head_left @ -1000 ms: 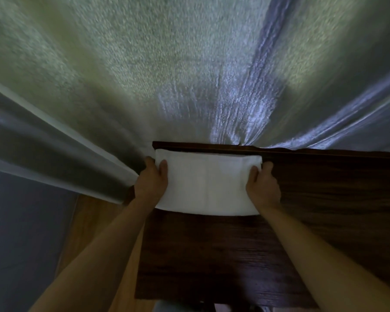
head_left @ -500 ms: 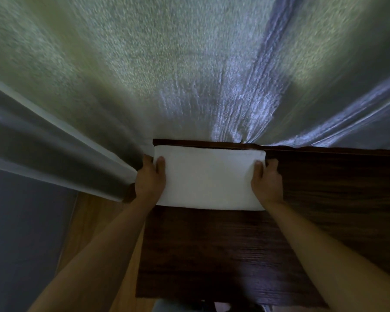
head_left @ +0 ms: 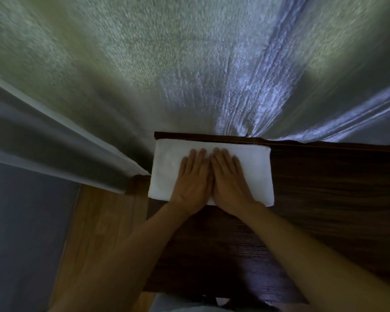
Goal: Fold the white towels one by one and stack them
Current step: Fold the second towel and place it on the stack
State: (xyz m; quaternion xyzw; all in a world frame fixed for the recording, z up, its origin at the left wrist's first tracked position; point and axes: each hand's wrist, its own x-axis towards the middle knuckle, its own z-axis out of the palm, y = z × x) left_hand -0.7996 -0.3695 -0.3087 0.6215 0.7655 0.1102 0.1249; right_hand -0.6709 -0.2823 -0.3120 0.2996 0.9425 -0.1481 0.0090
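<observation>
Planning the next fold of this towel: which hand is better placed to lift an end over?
Neither by much: left hand and right hand both lie flat, side by side, mid-towel. Slight edge to the left; the towel's left end overhangs the dark table edge.

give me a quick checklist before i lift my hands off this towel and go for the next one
1. Towel folded into a neat rectangle: ok, the white towel lies flat with even edges.
2. Both hands flat on it: ok, the left hand and right hand press side by side on its middle, fingers straight.
3. Towel fully on the table: ok, it sits at the far left corner of the dark wooden table, its left edge close to the table's edge.
4. Clear of the curtain: cannot tell, the curtain hangs right behind it.
5. Stack underneath: cannot tell.
6. Next towel within reach: cannot tell, none in view.
</observation>
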